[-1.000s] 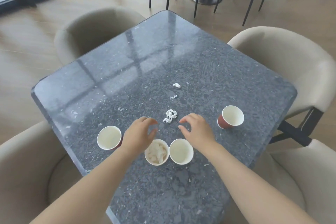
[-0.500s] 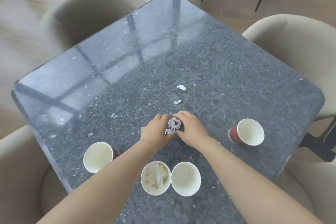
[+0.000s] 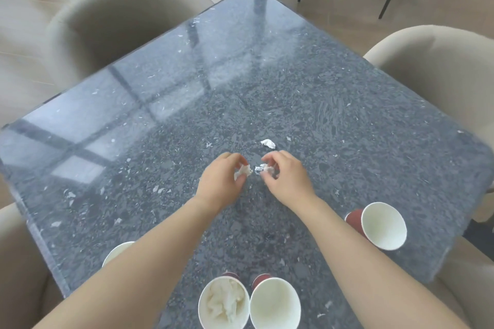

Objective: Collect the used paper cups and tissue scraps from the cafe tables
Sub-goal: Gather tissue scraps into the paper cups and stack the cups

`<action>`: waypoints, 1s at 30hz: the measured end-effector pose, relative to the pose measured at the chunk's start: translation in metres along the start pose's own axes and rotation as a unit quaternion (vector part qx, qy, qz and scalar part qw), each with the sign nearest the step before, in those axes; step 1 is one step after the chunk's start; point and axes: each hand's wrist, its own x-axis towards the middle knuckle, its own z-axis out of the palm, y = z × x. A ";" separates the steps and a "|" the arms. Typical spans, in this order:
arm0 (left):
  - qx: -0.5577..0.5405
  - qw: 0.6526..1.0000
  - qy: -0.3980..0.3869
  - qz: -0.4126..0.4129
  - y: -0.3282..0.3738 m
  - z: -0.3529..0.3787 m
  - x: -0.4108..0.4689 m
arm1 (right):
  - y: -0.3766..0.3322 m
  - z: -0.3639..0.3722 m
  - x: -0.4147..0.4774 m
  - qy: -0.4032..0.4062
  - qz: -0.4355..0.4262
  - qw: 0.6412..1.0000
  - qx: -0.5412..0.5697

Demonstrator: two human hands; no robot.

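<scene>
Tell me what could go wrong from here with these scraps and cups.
The left hand and right hand each pinch a light tissue piece; the left piece or right piece may drop on the way to the tissue-filled cup.
The loose scrap beyond both hands could be overlooked.
The left forearm crosses over the left cup near the table edge; pulling back might knock it off.

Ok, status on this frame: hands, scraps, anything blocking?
Left hand pinches a tissue wad; right hand pinches a small scrap. Loose scrap lies on the table beyond both hands. Tissue-filled cup at near edge. Nothing in the way.
</scene>
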 end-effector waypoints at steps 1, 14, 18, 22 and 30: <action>0.000 1.000 0.004 -0.003 -0.001 -0.004 0.003 | 0.001 0.000 0.005 -0.015 0.000 1.000 -0.010; 0.028 0.999 -0.038 -0.009 -0.017 -0.017 -0.026 | 0.011 0.000 0.041 0.035 0.004 0.998 -0.048; 0.014 0.999 -0.036 -0.019 -0.016 -0.025 -0.037 | 0.011 0.003 0.050 -0.019 0.004 0.997 -0.077; -0.014 0.999 -0.024 -0.024 -0.012 -0.035 -0.052 | 0.004 0.013 0.031 -0.061 -0.012 0.996 -0.064; -0.056 0.997 -0.043 0.024 0.018 -0.053 -0.101 | -0.023 -0.004 -0.063 -0.021 0.018 0.999 0.034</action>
